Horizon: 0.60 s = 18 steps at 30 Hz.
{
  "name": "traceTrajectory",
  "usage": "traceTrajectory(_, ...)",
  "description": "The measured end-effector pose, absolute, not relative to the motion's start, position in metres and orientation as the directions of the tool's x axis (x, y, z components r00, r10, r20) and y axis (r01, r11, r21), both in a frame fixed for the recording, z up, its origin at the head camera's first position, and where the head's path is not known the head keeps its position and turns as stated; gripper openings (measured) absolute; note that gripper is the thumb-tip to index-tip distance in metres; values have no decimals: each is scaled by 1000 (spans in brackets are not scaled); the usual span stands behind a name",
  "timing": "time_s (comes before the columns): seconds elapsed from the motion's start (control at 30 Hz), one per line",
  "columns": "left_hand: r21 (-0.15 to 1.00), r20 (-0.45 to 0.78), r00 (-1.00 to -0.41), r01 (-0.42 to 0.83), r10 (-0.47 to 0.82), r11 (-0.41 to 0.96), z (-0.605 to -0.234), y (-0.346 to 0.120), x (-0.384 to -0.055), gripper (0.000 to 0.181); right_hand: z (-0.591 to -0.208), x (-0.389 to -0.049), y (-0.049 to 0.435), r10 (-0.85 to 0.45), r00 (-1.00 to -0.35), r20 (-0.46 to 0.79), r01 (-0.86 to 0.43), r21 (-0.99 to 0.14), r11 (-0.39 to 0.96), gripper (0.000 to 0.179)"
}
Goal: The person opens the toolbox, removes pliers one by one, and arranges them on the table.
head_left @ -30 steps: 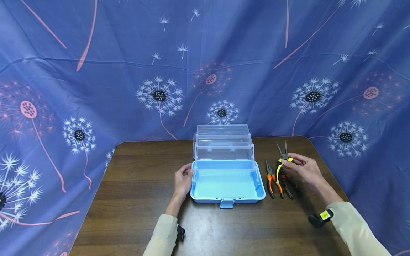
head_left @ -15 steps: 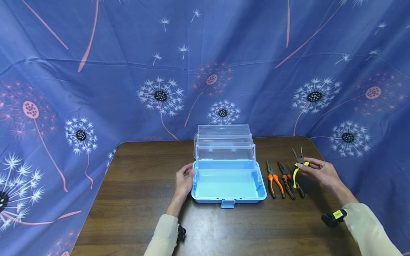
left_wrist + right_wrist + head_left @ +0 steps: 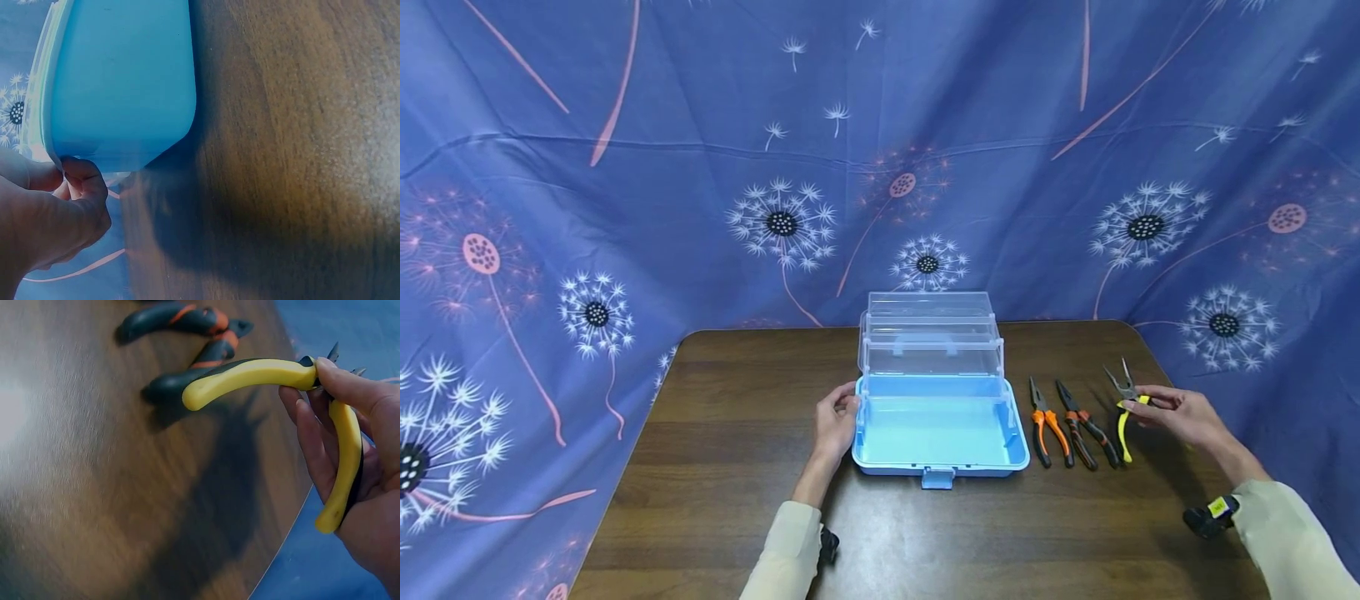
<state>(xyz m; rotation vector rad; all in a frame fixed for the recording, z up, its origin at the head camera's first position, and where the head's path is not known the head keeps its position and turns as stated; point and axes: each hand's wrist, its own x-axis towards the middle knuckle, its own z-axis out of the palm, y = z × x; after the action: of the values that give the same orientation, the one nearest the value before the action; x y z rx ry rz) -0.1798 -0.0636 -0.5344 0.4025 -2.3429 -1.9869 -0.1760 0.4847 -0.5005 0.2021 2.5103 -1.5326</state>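
Yellow-handled needle-nose pliers [image 3: 1123,433] are pinched near the pivot by my right hand [image 3: 1183,414], their jaws spread and pointing away from me. In the right wrist view both yellow grips [image 3: 256,375] splay apart, held above the table. My left hand [image 3: 835,423] pinches the rim at the left side of a light blue toolbox [image 3: 940,433], as the left wrist view shows at the box's corner [image 3: 125,81]. The toolbox's clear lid and trays [image 3: 932,333] stand raised at its back. The bottom compartment holds nothing visible.
Orange-handled pliers [image 3: 1051,425] and black-and-orange pliers [image 3: 1084,427] lie side by side, right of the toolbox. A brown wooden table [image 3: 737,400] bears everything. Behind it hangs a blue dandelion-print cloth [image 3: 685,208].
My right hand has carried the yellow-handled pliers rightward, past the black-and-orange pliers, which are now uncovered. My left hand stays at the toolbox rim.
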Motion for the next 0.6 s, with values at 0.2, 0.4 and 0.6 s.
traceTrajectory(0.2,979,-120,-968,-153,-221,137,-536,-64,-180,31,-509,-175,491,-9,-965,-261,212,-805,554,69)
traceTrajectory(0.4,981,-113,-971,-143,-212,131,-537,-64,-179,31,-521,-176,494,-36,-964,-264,211,-837,505,60)
traceTrajectory(0.6,979,-110,-970,-144,-216,144,-537,-64,-179,31,-529,-179,492,-48,-971,-236,152,-754,639,58)
